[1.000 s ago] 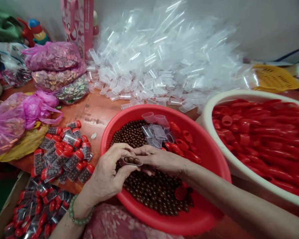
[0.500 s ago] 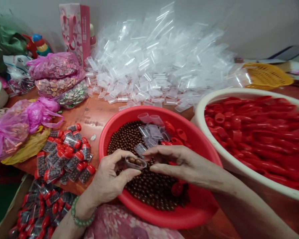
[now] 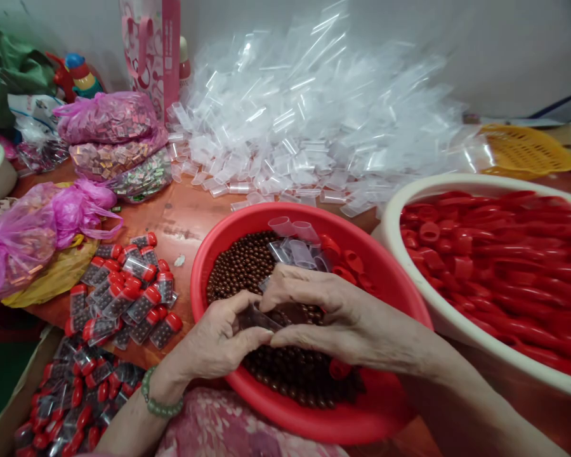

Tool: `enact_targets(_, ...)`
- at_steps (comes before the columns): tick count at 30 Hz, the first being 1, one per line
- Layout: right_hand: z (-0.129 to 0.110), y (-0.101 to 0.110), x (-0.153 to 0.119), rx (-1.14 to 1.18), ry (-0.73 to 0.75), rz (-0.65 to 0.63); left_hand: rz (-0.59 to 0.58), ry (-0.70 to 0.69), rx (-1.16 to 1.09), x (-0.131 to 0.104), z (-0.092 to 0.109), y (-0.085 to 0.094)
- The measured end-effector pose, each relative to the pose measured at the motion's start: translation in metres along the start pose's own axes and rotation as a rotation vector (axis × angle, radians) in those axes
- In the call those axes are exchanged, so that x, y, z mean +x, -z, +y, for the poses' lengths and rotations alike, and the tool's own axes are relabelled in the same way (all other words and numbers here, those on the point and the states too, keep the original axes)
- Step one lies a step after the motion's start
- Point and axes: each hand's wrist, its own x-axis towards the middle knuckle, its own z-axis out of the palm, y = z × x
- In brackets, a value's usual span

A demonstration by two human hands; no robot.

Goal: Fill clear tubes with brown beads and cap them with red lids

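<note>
My left hand pinches a small clear plastic tube between thumb and fingers, over a red basin. At the tube's right end, my right hand has its thumb and fingertips curled in against it. What lies between those right fingers is dark and blurred. Brown round beads fill the basin's left and lower part, beneath both hands. Behind my right hand, empty clear tubes rest on the beads, beside several red caps.
Right of the basin stands a white tub of red plastic parts. A heap of clear tubes lies behind. Filled red-capped tubes lie left, more in a box below. Pink bags and a yellow basket sit farther back.
My right hand has moved left and down onto the tube's end, its fingers curling in. The tube in my left hand has tilted, and its bead-filled mouth no longer shows.
</note>
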Motion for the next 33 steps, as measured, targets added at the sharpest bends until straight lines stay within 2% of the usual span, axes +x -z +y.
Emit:
enact_targets(4, 0.002, 0.002, 0.0, 0.0, -0.021, -0.066, -0.017, 0.023, -0.025, 0.001, -0.003, 0.002)
enact_targets(7, 0.004, 0.001, 0.0, 0.019, -0.093, -0.081, -0.023, 0.02, -0.068, 0.003, -0.002, 0.002)
enact_targets(12, 0.006, -0.006, -0.002, 0.072, -0.177, -0.033, -0.015, 0.012, -0.082, 0.006, 0.0, 0.003)
enact_targets(16, 0.012, -0.004, -0.014, 0.065, -0.221, 0.006, 0.044, 0.04, -0.099, 0.009, 0.0, 0.004)
enact_targets(19, 0.022, 0.005, -0.035, -0.146, -0.262, 0.067, 0.117, 0.015, -0.103, 0.008, 0.002, 0.003)
enact_targets(22, 0.031, 0.009, -0.064, -0.418, -0.355, 0.108, 0.105, -0.057, -0.036, 0.004, 0.004, 0.001)
enact_targets(24, 0.037, 0.006, -0.082, -0.515, -0.418, 0.024, 0.08, -0.093, 0.051, 0.002, 0.004, 0.0)
enact_targets(28, 0.054, -0.013, -0.103, -0.684, -0.437, -0.096, 0.097, -0.148, 0.362, 0.003, -0.001, -0.001)
enact_targets(30, 0.062, -0.021, -0.105, -0.751, -0.433, -0.111, 0.089, -0.148, 0.362, 0.004, -0.003, -0.003)
enact_targets(33, 0.067, -0.025, -0.102, -0.79, -0.416, -0.113, 0.092, -0.113, 0.244, 0.006, -0.003, -0.006)
